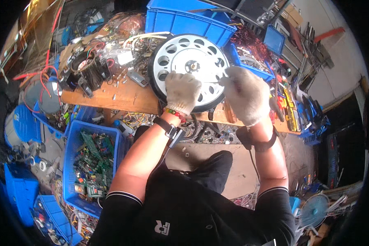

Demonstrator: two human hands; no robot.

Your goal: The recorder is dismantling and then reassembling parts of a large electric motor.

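We rest our gloved left grip [182, 92] on the near part of a round silver-and-black wheel [196, 58], our gloved right grip [247, 95] at its right edge. It lies on a wooden worktop [129, 98] before a blue bin [180, 22]; to our left, a blue crate [70, 164] holds green circuit boards [94, 158].

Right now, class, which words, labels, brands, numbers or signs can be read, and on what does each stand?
Black shirt: a large pale letter-like print, not copied out here.
Blue bucket lid: a pale mark, too blurred to read.
Pale round wheel: no text that can be made out.
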